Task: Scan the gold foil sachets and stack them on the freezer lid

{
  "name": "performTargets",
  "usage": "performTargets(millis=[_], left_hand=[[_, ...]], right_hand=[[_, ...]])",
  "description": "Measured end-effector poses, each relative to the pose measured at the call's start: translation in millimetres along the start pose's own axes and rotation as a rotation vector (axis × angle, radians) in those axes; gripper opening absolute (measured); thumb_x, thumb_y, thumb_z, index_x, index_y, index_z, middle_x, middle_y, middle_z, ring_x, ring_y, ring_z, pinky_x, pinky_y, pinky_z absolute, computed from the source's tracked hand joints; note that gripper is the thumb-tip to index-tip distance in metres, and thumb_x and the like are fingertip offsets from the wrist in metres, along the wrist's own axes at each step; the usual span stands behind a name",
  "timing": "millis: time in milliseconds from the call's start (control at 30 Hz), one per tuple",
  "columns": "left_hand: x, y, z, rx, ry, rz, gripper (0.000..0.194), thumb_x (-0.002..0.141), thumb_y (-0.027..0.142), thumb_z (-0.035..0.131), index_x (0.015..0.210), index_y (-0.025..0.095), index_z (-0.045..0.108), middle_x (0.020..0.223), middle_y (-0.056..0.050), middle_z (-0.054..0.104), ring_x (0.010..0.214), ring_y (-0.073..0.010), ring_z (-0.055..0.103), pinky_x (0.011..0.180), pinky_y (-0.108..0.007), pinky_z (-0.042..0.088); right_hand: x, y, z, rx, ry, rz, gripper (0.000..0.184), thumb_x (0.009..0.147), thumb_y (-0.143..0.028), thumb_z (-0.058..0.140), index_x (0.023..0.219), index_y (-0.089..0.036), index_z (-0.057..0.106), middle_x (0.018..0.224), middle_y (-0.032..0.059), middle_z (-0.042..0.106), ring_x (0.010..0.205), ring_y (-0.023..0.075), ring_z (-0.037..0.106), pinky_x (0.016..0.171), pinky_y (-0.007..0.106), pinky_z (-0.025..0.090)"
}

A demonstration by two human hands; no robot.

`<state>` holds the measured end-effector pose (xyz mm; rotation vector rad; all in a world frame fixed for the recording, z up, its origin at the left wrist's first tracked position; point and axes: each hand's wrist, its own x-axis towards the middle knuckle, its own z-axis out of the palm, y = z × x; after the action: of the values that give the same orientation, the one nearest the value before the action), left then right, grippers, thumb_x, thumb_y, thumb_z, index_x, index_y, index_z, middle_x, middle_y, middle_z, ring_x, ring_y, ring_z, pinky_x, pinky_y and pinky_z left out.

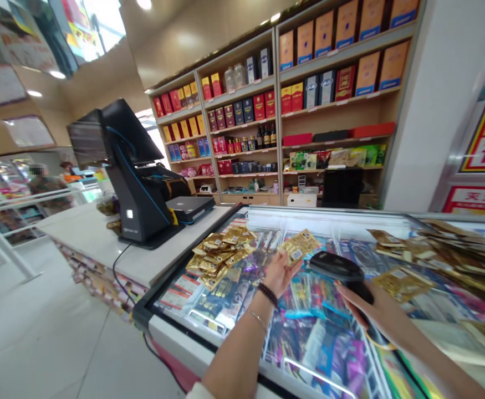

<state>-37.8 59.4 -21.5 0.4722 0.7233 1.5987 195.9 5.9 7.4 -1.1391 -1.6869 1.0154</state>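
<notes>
Gold packet point(300, 247) pinched in left hand point(277, 274), black scanner point(337, 269) gripped in right hand point(378, 306), both over freezer point(179, 339); packet piles point(221, 252) at either end.

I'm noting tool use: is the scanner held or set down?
Held: the right hand wraps the handle of the black scanner.

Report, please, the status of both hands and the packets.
Left hand holding gold packet over freezer. Right hand gripping black scanner, its head close to packet. Left heap and right heap of packets, neither between them.
</notes>
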Motion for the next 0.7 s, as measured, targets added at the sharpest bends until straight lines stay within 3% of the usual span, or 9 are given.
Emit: performTargets(millis=[300, 700], left_hand=[[-0.6, 3.0, -1.8, -0.021, 0.007, 0.002, 0.043, 0.107, 0.024, 0.078, 0.149, 0.025, 0.067, 0.145, -0.013, 0.078, 0.133, -0.0279, 0.079, 0.125, -0.051, 0.059], [0.5, 1.2, -2.2, -0.019, 0.028, 0.025, 0.036, 0.112, 0.02, 0.066, 0.148, 0.024, 0.068, 0.132, -0.011, 0.082, 0.122, -0.0222, 0.082, 0.122, -0.047, 0.062]], right_hand=[[-2.3, -11.9, -4.1, -0.022, -0.021, 0.004, 0.059, 0.086, -0.079, 0.075, 0.06, -0.028, 0.063, 0.039, -0.0023, 0.053, 0.04, 0.0165, 0.048, 0.053, 0.032, 0.043], [-3.4, -7.4, -2.8, -0.016, -0.05, -0.007, 0.058, 0.087, -0.076, 0.075, 0.059, -0.029, 0.061, 0.039, -0.0017, 0.052, 0.04, 0.0173, 0.049, 0.05, 0.032, 0.045]])
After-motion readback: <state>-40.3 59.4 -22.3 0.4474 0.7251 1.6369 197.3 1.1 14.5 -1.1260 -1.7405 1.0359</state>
